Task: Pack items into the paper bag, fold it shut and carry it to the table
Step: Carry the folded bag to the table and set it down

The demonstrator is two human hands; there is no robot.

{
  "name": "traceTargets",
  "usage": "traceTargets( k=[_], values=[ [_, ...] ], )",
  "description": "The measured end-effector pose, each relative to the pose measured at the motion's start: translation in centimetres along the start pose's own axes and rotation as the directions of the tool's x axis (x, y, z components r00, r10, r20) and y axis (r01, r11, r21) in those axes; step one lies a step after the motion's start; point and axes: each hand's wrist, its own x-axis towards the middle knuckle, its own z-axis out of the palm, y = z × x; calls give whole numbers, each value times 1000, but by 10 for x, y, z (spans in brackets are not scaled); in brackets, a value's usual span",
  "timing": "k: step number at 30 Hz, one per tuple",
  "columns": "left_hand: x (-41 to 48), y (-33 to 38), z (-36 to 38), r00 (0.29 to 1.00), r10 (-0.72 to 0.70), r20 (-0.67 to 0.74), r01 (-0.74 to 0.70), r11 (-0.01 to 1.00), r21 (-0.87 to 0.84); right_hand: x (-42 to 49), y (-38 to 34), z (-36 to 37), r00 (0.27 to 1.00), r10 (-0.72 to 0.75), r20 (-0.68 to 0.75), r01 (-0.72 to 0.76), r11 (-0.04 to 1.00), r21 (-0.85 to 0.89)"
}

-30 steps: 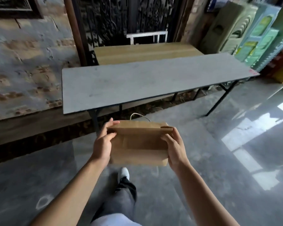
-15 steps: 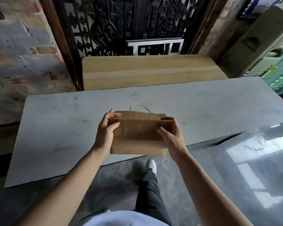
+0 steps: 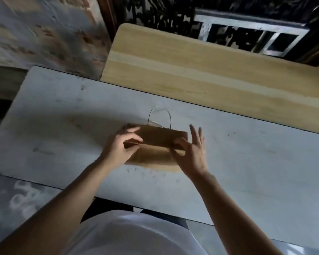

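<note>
The brown paper bag [image 3: 155, 144], its top folded over, stands on the grey table [image 3: 247, 162] in the middle of the head view. A thin handle loop [image 3: 159, 116] sticks up behind the fold. My left hand [image 3: 120, 148] pinches the left end of the folded flap. My right hand [image 3: 191, 153] has thumb and forefinger on the right end of the flap, with the other fingers spread upward. What the bag contains is hidden.
A light wooden tabletop [image 3: 210, 70] adjoins the grey table's far edge. Behind it are a dark ornate metal gate [image 3: 164, 13] and a white frame [image 3: 250, 34]. A worn brick wall [image 3: 44, 34] is at the far left. Grey floor [image 3: 17, 199] lies near me.
I have stepped up to the grey table and the bag has gone from held in the air to resting on the tabletop. My right fingers have spread apart.
</note>
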Motion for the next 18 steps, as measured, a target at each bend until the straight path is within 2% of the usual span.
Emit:
traceTargets(
  k=[1, 3, 5, 7, 10, 15, 16, 18],
  values=[
    [3, 4, 3, 999, 47, 2, -47, 992, 119, 5, -6, 0, 998, -59, -2, 59, 991, -119],
    [11, 19, 7, 997, 78, 10, -78, 961, 266, 15, -27, 2, 982, -187, 7, 186, 968, -168],
    [17, 28, 8, 994, 113, 11, -111, 951, 288, 19, -45, 6, 958, -276, 70, 284, 948, -141],
    [18, 22, 2, 990, 143, 19, -142, 947, 287, 19, -43, 6, 954, -280, 110, 298, 931, -211],
    [14, -12, -19, 995, 95, -22, -86, 965, 247, 11, -11, -5, 990, -138, 41, 144, 952, -269],
    [18, -30, -27, 998, -61, 26, 60, 998, 23, -18, 10, -1, 988, 94, -123, -104, 992, -79],
    [15, -29, -28, 996, -76, 55, 74, 997, 32, -27, 6, -1, 982, 118, -147, -133, 986, -99],
    [15, -24, -28, 993, -40, 112, 23, 989, 145, -35, 5, 1, 984, 143, -102, -164, 956, -241]
  ],
)
